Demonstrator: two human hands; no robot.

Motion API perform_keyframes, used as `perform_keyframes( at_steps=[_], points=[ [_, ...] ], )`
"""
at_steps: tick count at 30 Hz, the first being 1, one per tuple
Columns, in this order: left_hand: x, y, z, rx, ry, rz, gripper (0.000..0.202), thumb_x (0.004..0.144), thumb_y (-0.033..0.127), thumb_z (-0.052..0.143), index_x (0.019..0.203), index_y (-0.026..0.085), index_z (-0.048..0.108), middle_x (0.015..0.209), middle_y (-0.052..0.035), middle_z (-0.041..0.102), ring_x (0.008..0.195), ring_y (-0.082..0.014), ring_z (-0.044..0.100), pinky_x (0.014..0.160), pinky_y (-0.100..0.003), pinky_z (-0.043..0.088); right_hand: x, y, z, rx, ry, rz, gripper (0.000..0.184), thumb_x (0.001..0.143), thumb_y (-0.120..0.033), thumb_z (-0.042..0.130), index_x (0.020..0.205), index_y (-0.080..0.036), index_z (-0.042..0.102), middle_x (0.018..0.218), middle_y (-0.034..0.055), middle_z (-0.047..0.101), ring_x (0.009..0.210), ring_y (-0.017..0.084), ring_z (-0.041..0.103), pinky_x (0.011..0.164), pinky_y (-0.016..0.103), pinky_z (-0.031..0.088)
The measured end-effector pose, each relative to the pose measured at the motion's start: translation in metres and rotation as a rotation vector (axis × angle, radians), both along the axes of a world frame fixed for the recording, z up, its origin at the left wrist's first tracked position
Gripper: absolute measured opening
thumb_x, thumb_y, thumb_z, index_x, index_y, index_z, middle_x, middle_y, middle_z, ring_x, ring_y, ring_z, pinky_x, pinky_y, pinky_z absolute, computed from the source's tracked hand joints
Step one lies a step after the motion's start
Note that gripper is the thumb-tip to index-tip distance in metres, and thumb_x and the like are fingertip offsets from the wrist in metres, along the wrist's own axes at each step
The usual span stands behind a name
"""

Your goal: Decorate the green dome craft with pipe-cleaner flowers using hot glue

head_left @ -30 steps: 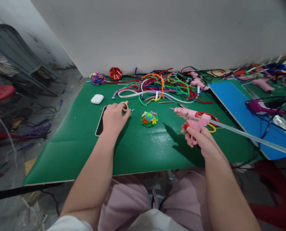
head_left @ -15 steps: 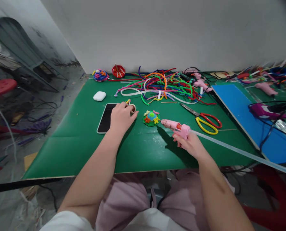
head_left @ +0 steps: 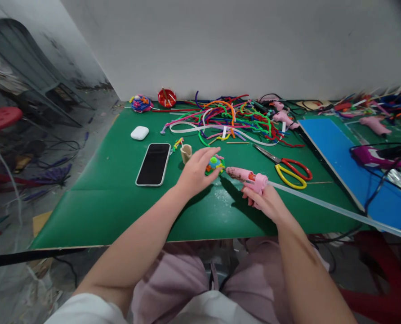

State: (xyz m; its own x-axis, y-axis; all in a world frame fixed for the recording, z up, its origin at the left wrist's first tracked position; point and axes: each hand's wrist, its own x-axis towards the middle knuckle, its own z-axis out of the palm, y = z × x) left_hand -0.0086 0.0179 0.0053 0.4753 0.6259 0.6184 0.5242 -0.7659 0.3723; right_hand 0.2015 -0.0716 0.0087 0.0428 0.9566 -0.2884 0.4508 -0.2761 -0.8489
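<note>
Left hand point(head_left: 196, 173) spread over a small domed piece dotted with bright flowers point(head_left: 214, 160); right hand point(head_left: 264, 201) gripping a pink, brown-smudged glue gun point(head_left: 240, 174).
The left forearm slants inward across the green-covered table point(head_left: 95, 207), palm down, fingers stretched forward and thumb apart on the near side, opened about the flowered piece; whether the fingertips touch it cannot be told. That piece sits on the table between the hands, the gun's nozzle just beside its right edge. The right forearm angles in from the lower right, fingers wrapped round the gun's handle, its barrel pointing left and a long translucent glue stick point(head_left: 322, 202) trailing behind over the wrist.
</note>
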Motion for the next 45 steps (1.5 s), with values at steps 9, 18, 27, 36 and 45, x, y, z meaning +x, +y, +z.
perform_keyframes(
  at_steps=[9, 18, 27, 36, 45],
  points=[
    [0.008, 0.015, -0.021, -0.286, 0.203, -0.066, 0.098, 0.067, 0.045, 0.064, 0.14, 0.016, 0.004, 0.142, -0.0179, 0.025, 0.132, -0.0319, 0.022, 0.104, -0.049, 0.025, 0.001, 0.001, -0.007, 0.003, 0.029, -0.021, 0.035, 0.073, -0.049, 0.054, 0.07, -0.015, 0.059, 0.05, 0.0, 0.053, 0.046, 0.011, 0.048, 0.041, 0.021, 0.036],
    [0.006, 0.017, -0.023, -0.307, 0.136, -0.11, 0.088, 0.07, 0.034, 0.063, 0.14, 0.021, 0.011, 0.133, -0.0141, 0.04, 0.124, -0.0269, 0.036, 0.101, -0.043, 0.032, -0.002, 0.002, -0.003, -0.01, 0.013, -0.035, 0.035, 0.072, -0.049, 0.055, 0.068, -0.015, 0.058, 0.054, 0.0009, 0.055, 0.047, 0.011, 0.049, 0.042, 0.021, 0.038],
    [0.005, 0.018, -0.02, -0.298, -0.001, -0.101, 0.087, 0.068, 0.028, 0.066, 0.139, 0.024, 0.015, 0.131, -0.0117, 0.042, 0.121, -0.024, 0.04, 0.099, -0.039, 0.035, 0.003, -0.003, -0.002, 0.006, 0.098, -0.043, 0.033, 0.072, -0.047, 0.055, 0.074, -0.014, 0.058, 0.059, 0.0026, 0.058, 0.048, 0.011, 0.05, 0.04, 0.02, 0.035],
    [0.005, 0.018, -0.022, -0.342, -0.093, -0.089, 0.089, 0.067, 0.031, 0.068, 0.139, 0.023, 0.015, 0.133, -0.0117, 0.04, 0.122, -0.023, 0.039, 0.099, -0.037, 0.036, 0.003, -0.003, -0.004, 0.048, 0.116, -0.051, 0.031, 0.073, -0.046, 0.056, 0.078, -0.015, 0.055, 0.063, 0.0024, 0.058, 0.049, 0.01, 0.051, 0.04, 0.019, 0.035],
    [0.005, 0.018, -0.022, -0.33, -0.094, -0.104, 0.088, 0.067, 0.03, 0.068, 0.138, 0.024, 0.016, 0.133, -0.0117, 0.041, 0.122, -0.0227, 0.041, 0.099, -0.037, 0.036, 0.001, -0.003, -0.006, 0.052, 0.086, -0.056, 0.033, 0.072, -0.046, 0.056, 0.081, -0.014, 0.058, 0.062, 0.0022, 0.059, 0.048, 0.01, 0.05, 0.041, 0.021, 0.036]
  ],
)
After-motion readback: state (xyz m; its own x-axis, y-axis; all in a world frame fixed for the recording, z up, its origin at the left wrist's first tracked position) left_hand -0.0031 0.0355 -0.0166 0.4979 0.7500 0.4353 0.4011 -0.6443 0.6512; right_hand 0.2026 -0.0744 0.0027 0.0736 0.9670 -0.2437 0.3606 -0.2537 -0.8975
